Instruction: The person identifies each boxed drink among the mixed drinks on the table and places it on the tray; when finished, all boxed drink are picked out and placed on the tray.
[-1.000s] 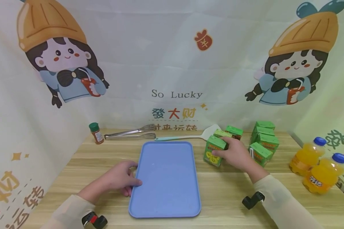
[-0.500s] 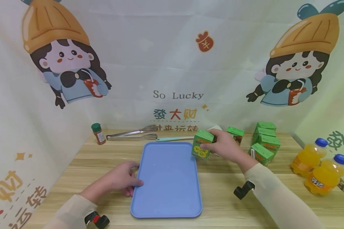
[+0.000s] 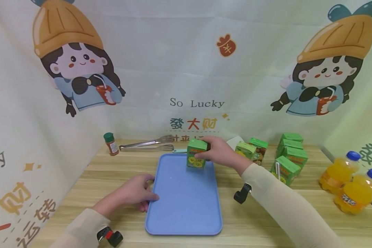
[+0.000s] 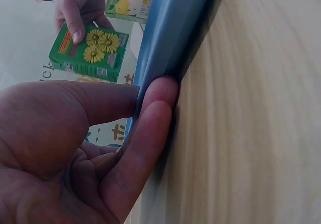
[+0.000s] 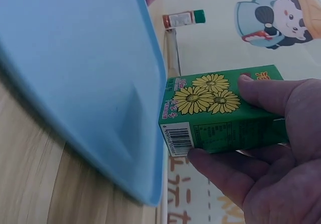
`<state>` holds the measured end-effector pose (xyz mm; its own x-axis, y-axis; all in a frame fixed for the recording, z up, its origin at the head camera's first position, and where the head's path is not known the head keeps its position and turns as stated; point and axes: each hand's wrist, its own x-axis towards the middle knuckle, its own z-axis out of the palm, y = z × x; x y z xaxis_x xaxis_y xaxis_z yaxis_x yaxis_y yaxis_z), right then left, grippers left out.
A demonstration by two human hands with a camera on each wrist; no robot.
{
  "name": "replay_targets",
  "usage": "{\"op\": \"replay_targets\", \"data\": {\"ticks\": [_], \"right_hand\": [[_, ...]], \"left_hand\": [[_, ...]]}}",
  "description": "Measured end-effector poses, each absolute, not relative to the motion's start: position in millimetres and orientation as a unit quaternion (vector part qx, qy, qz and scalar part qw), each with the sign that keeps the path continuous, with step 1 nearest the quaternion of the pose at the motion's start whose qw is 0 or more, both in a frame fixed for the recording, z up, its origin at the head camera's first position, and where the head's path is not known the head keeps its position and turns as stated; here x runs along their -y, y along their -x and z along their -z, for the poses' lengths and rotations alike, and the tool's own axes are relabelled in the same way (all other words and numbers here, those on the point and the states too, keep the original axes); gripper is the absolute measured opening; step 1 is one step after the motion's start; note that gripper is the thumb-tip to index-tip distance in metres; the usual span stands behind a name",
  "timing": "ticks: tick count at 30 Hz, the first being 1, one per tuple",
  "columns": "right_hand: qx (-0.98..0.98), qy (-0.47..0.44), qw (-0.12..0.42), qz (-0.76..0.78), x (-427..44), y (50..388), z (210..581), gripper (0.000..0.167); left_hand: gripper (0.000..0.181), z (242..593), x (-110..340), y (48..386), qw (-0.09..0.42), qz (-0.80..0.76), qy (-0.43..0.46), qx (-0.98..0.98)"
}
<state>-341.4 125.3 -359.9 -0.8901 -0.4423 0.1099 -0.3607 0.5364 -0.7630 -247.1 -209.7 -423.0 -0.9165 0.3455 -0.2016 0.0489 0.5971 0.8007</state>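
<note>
A blue tray (image 3: 184,206) lies on the wooden table. My left hand (image 3: 139,193) pinches its left edge, thumb over the rim and fingertips against the outer side, as the left wrist view shows. In my right hand (image 3: 218,151) is a green drink carton (image 3: 196,156) with yellow flowers, gripped between thumb and fingers. The carton is upright over the far end of the tray. From the right wrist view, the bottom of this carton (image 5: 215,108) appears close to the tray's surface; whether it touches I cannot tell.
Behind the tray lie metal tongs (image 3: 147,143) and a spatula (image 3: 179,151), partly hidden. A spice bottle (image 3: 111,144) stands back left. To the right are a yellow-green carton (image 3: 245,150), a brown-green carton (image 3: 259,151), several green cartons (image 3: 285,168) and two orange drink bottles (image 3: 351,191).
My right hand has carried the green drink carton leftward from beside the other cartons to over the tray's far end. The left hand keeps its hold on the tray edge.
</note>
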Motion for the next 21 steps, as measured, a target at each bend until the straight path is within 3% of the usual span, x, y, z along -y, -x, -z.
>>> {"op": "replay_targets", "data": {"ticks": [10, 21], "right_hand": [[-0.878, 0.251, 0.058, 0.404, -83, 359, 366, 0.041], [-0.877, 0.255, 0.059, 0.402, -56, 372, 378, 0.046]], "left_hand": [[0.088, 422, 211, 247, 0.168, -0.430, -0.099, -0.882], [0.087, 423, 209, 248, 0.171, -0.427, -0.103, -0.882]]}}
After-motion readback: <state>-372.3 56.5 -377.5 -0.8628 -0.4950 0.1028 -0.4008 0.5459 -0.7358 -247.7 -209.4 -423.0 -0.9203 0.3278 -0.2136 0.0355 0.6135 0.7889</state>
